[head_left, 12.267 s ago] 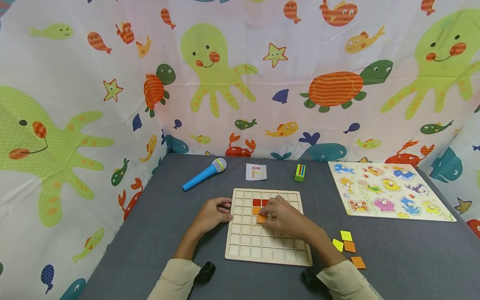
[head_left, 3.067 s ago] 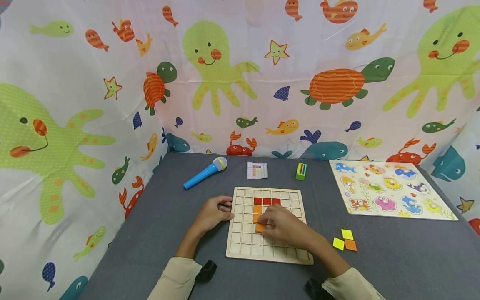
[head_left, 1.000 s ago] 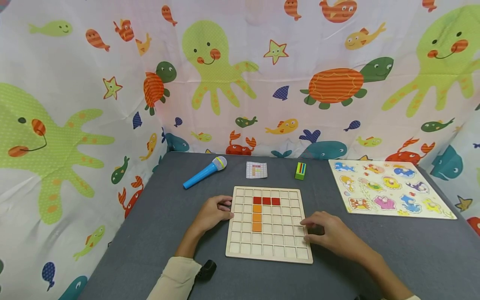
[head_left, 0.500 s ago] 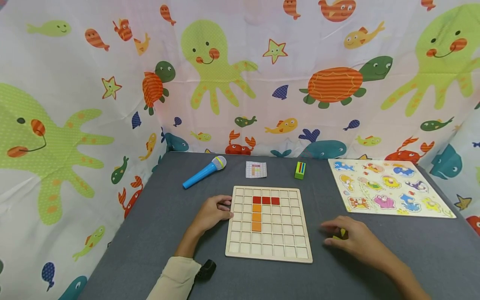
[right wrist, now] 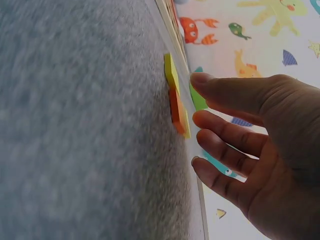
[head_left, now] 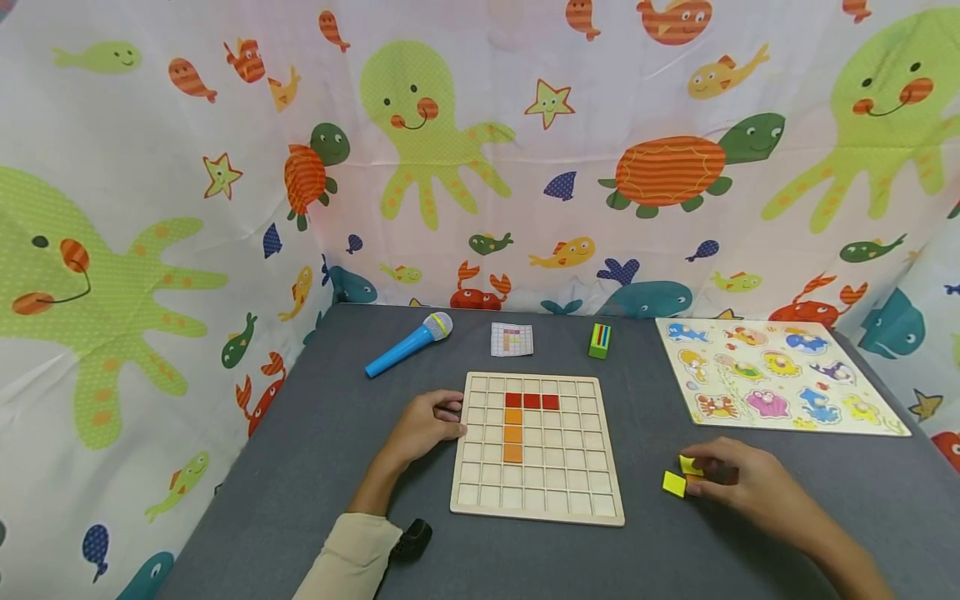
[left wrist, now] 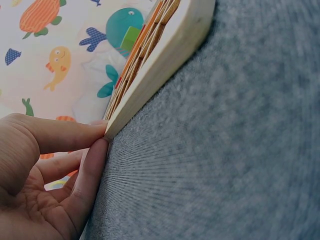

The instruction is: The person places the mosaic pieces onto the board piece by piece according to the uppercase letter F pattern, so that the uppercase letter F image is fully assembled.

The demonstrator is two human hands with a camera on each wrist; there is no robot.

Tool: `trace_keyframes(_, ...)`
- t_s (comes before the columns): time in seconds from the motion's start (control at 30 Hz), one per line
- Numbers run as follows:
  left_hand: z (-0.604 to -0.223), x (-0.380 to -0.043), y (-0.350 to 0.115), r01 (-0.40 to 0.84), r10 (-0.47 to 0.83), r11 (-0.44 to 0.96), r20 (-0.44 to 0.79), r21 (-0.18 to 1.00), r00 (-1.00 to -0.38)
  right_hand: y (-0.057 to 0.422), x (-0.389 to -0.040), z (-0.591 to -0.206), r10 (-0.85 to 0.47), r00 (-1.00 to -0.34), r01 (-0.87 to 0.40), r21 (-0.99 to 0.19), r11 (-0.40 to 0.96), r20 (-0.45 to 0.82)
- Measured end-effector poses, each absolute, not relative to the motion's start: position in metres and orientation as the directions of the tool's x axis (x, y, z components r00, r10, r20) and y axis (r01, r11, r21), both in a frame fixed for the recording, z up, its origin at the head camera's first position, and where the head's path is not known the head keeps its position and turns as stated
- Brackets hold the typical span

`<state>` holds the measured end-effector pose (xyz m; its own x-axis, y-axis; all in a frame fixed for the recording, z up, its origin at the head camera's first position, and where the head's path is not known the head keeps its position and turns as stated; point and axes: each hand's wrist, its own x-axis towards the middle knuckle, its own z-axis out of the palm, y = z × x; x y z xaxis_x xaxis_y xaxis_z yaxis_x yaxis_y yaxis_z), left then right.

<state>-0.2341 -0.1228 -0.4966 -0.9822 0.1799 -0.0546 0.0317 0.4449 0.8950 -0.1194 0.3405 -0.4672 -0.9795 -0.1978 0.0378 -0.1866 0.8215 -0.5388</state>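
My left hand (head_left: 427, 427) holds the left edge of a wooden grid board (head_left: 537, 519); in the left wrist view thumb and forefinger (left wrist: 70, 136) meet at its rim. A row of red tiles (head_left: 532, 402) lies in the grid, with a column of orange tiles (head_left: 513, 435) below its left end. Right of the board, my right hand (head_left: 757, 483) hovers by a loose orange tile (right wrist: 176, 110) between two yellow tiles (head_left: 673, 483). Its fingers are loosely bent and apart from the tiles in the right wrist view.
Behind the board lie a blue toy microphone (head_left: 408, 346), a printed pattern card (head_left: 512, 340) and a green block with coloured stripes (head_left: 599, 341). A sea-animal puzzle board (head_left: 783, 379) stands at the back right. A patterned cloth (head_left: 480, 167) rises behind the grey table.
My right hand has left the board, where another orange tile now lies in the column, and moved right to the loose tiles. One loose orange tile has gone from there. The left hand stays.
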Motion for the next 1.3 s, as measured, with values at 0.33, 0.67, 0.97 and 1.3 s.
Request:
trace_keyframes(0.33, -0.497, -0.234, -0.124, 0.025, 0.181, 0.440, -0.062, 0.898, -0.981, 0.348, -0.115, -0.469, -0.208, -0.978, -0.177, -0.563, 0.808, 0.009)
trace_keyframes(0.67, -0.497, -0.234, -0.125, 0.030, 0.186, 0.445, -0.060, 0.895, -0.981, 0.350, -0.114, -0.474, -0.241, -0.970, -0.185, -0.587, 0.788, -0.018)
trace_keyframes(0.97, -0.498, -0.236, -0.124, 0.033, 0.193, 0.445, -0.060, 0.895, -0.979, 0.353, -0.116, -0.473, -0.250, -0.967, -0.175, -0.584, 0.793, -0.049)
trace_keyframes(1.3, -0.498, -0.235, -0.124, 0.042, 0.201, 0.453, -0.056, 0.890, -0.978, 0.351, -0.116, -0.472, -0.255, -0.966, -0.192, -0.547, 0.815, -0.042)
